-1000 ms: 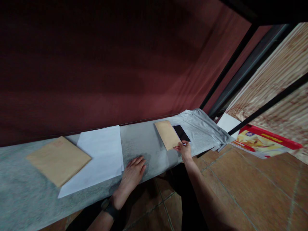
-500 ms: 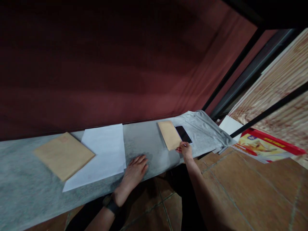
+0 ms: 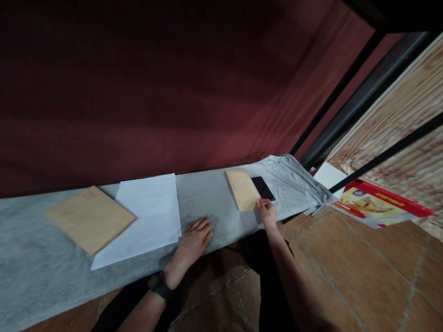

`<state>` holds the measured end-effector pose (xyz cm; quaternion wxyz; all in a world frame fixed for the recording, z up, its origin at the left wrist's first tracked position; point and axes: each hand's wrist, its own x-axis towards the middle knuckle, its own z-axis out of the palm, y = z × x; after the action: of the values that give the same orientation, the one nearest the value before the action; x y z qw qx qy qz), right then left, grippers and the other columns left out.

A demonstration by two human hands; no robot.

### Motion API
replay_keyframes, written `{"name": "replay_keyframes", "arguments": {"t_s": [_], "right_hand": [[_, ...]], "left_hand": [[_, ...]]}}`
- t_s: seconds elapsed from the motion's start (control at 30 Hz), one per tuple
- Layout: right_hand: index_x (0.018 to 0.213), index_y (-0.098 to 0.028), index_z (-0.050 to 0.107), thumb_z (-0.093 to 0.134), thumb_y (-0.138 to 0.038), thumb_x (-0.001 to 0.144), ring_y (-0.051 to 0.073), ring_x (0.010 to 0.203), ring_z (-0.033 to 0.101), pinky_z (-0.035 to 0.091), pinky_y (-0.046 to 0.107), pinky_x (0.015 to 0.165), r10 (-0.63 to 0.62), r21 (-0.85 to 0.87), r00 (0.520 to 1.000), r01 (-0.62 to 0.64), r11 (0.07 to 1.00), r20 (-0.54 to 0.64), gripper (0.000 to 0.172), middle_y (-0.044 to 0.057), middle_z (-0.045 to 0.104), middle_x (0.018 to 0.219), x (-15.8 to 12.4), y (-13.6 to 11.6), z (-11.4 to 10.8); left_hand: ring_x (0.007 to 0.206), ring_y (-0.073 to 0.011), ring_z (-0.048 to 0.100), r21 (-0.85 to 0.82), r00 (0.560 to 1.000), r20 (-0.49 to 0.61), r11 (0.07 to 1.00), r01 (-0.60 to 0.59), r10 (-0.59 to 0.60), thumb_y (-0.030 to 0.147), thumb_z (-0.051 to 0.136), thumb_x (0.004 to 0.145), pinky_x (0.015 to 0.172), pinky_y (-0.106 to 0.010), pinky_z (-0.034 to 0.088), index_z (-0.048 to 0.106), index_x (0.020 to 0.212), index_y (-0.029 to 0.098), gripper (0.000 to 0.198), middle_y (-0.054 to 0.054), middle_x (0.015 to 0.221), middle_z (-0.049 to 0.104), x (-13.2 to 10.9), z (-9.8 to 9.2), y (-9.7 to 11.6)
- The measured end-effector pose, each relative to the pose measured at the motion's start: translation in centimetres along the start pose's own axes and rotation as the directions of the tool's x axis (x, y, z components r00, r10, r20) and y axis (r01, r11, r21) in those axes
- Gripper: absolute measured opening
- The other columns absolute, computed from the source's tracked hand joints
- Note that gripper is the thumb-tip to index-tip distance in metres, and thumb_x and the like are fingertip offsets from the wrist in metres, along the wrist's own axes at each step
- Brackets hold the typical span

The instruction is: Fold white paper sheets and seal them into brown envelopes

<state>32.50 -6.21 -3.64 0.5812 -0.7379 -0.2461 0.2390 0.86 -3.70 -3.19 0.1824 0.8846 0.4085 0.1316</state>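
My right hand is closed at the lower right corner of a small brown envelope, its fingertips pinched on that corner. The envelope lies on the grey cloth-covered bench. Just right of it, close to my fingers, is a dark-screened phone. My left hand rests palm down near the bench's front edge, fingers stretched out and holding nothing. To its left lie white paper sheets, partly covered by a stack of larger brown envelopes.
A dark red panel rises behind the bench. At right are black metal bars, a red and yellow printed box and a white sheet or board. Brown floor tiles lie below.
The whole view has shifted slightly. My right hand stays at the envelope's corner, its fingers a little more curled. My left hand keeps its place on the bench.
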Motion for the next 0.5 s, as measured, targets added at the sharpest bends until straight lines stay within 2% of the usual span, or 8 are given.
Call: {"name": "replay_keyframes", "arguments": {"t_s": [0.07, 0.13, 0.17, 0.23, 0.27, 0.3, 0.37, 0.5], "right_hand": [[0.086, -0.024, 0.064, 0.06, -0.036, 0.084, 0.021, 0.074, 0.065, 0.049, 0.028, 0.069, -0.097, -0.098, 0.995, 0.095, 0.991, -0.016, 0.013, 0.0, 0.065, 0.068, -0.5, -0.4, 0.3], [0.093, -0.023, 0.068, 0.056, -0.03, 0.089, 0.023, 0.091, 0.065, 0.049, 0.033, 0.084, -0.302, -0.28, 0.948, 0.317, 0.906, 0.099, 0.014, 0.005, 0.07, 0.087, -0.9, -0.9, 1.4], [0.096, -0.023, 0.069, 0.053, -0.026, 0.091, 0.024, 0.1, 0.064, 0.047, 0.035, 0.091, -0.419, -0.373, 0.879, 0.476, 0.796, 0.228, 0.017, 0.008, 0.071, 0.097, -1.1, -1.2, 2.1], [0.103, -0.022, 0.07, 0.051, -0.019, 0.093, 0.027, 0.115, 0.059, 0.043, 0.041, 0.102, -0.527, -0.433, 0.689, 0.723, 0.538, 0.497, 0.022, 0.012, 0.069, 0.114, -1.4, -1.6, 3.8], [0.105, -0.022, 0.071, 0.052, -0.016, 0.092, 0.027, 0.121, 0.055, 0.04, 0.043, 0.106, -0.534, -0.418, 0.618, 0.785, 0.457, 0.577, 0.023, 0.012, 0.067, 0.121, -1.5, -1.6, 4.7], [0.107, -0.022, 0.071, 0.053, -0.014, 0.091, 0.028, 0.127, 0.051, 0.037, 0.045, 0.109, -0.531, -0.403, 0.572, 0.819, 0.408, 0.625, 0.025, 0.012, 0.065, 0.127, -1.5, -1.6, 5.4], [0.109, -0.022, 0.072, 0.054, -0.01, 0.089, 0.029, 0.135, 0.044, 0.033, 0.049, 0.113, -0.528, -0.413, 0.56, 0.828, 0.379, 0.638, 0.03, 0.013, 0.061, 0.135, -1.4, -1.3, 6.5], [0.113, -0.018, 0.071, 0.054, -0.009, 0.087, 0.032, 0.14, 0.038, 0.031, 0.053, 0.114, -0.528, -0.502, 0.617, 0.785, 0.364, 0.583, 0.032, 0.015, 0.055, 0.143, -0.7, -0.2, 7.0]], "left_hand": [[0.131, -0.0245, 0.056, -0.015, 1.0, -0.007, 1.0, -0.004, 0.004, 0.025, 0.053, 0.094, 0.113, -0.044, 0.042, 0.07, 0.122, 0.025, 0.032, -0.007, 0.138, 0.065, 0.0, 0.1, -0.1], [0.131, -0.0239, 0.057, -0.024, 1.0, -0.006, 1.0, -0.007, 0.007, 0.025, 0.053, 0.095, 0.113, -0.043, 0.043, 0.07, 0.122, 0.025, 0.032, -0.007, 0.137, 0.065, 0.1, 0.2, -0.3], [0.131, -0.0238, 0.057, -0.023, 1.0, -0.002, 1.0, -0.007, 0.007, 0.025, 0.052, 0.095, 0.112, -0.043, 0.043, 0.07, 0.122, 0.024, 0.032, -0.007, 0.137, 0.065, 0.1, 0.2, -0.4], [0.131, -0.0239, 0.057, -0.005, 1.0, 0.01, 1.0, 0.001, -0.001, 0.025, 0.052, 0.095, 0.112, -0.043, 0.043, 0.069, 0.122, 0.024, 0.032, -0.008, 0.138, 0.065, 0.0, 0.2, -0.6], [0.13, -0.0242, 0.057, 0.007, 1.0, 0.013, 1.0, 0.008, -0.008, 0.025, 0.052, 0.096, 0.112, -0.043, 0.043, 0.069, 0.123, 0.023, 0.032, -0.008, 0.137, 0.065, 0.0, 0.1, -0.7], [0.13, -0.0245, 0.057, 0.019, 1.0, 0.011, 1.0, 0.017, -0.017, 0.026, 0.052, 0.096, 0.112, -0.043, 0.043, 0.069, 0.122, 0.024, 0.032, -0.007, 0.137, 0.065, -0.1, 0.0, -0.8], [0.129, -0.0255, 0.058, 0.034, 0.999, -0.015, 0.999, 0.039, -0.039, 0.027, 0.052, 0.095, 0.111, -0.045, 0.043, 0.07, 0.12, 0.025, 0.031, -0.007, 0.137, 0.065, -0.2, -0.3, -1.3], [0.126, -0.0283, 0.059, 0.067, 0.986, -0.131, 0.991, 0.117, -0.107, 0.028, 0.05, 0.095, 0.109, -0.047, 0.044, 0.072, 0.117, 0.024, 0.031, -0.009, 0.134, 0.066, -0.1, -1.6, -2.8]]}}
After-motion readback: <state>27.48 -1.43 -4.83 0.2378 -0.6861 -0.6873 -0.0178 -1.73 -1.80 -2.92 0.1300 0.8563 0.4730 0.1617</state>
